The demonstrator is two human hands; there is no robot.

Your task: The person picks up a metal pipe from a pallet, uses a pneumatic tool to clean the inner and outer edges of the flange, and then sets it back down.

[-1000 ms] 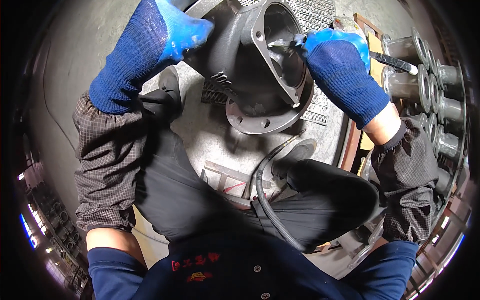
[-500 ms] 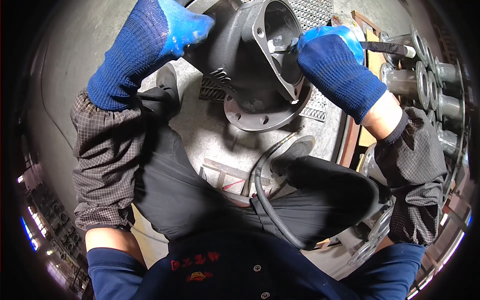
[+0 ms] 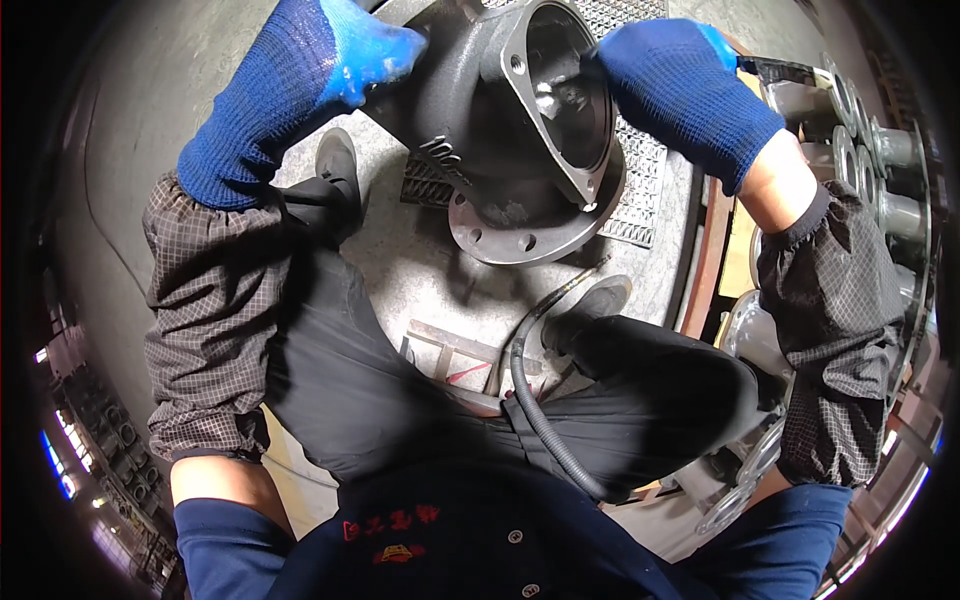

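Two blue-gloved hands point(image 3: 365, 55) point(image 3: 670, 75) flank a dark flanged casting point(image 3: 460, 110).

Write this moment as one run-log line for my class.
left hand: at left of dark casting | right hand: holding dark tool by casting's mouth | ridged hose: beside right shoe

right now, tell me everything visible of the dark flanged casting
The dark grey flanged casting looks like metal, with raised markings, an open bore facing right and a round, drilled flange below. It stands partly over perforated grating; the left hand seems to touch its upper left, the right hand the bore's rim.
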